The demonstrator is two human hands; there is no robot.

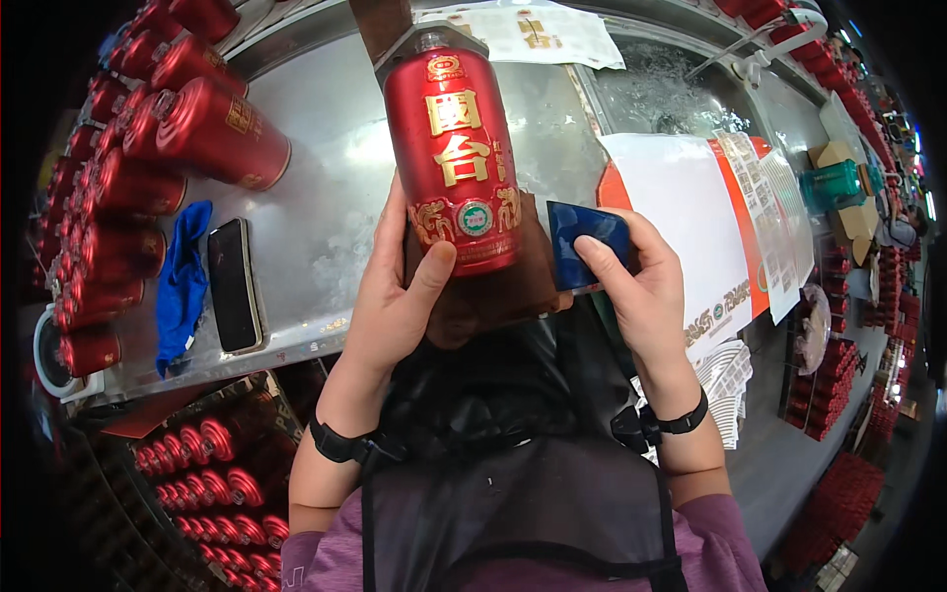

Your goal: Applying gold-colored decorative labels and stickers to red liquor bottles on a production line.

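Observation:
A red bottle [403, 128] with raised gold characters, gold dragon decals and a round green-and-white emblem lies tilted on a dark brown stand [513, 306] in front of me. My left hand [400, 296] is wrapped round the bottle's left side near its base, thumb on the front by the lower decals. Between the thumb and fingers of my right hand [641, 281] is a flat blue scraper [572, 242]. Its edge is close to the bottle's lower right side; whether it touches cannot be made out.
On the metal bench [326, 148], a blue cloth [183, 286] and a phone [235, 286] lie at left beside several red bottles [222, 133]. Decal sheets [676, 227] lie on the right, near a wet basin [661, 89]. More bottles [217, 483] fill a crate below left.

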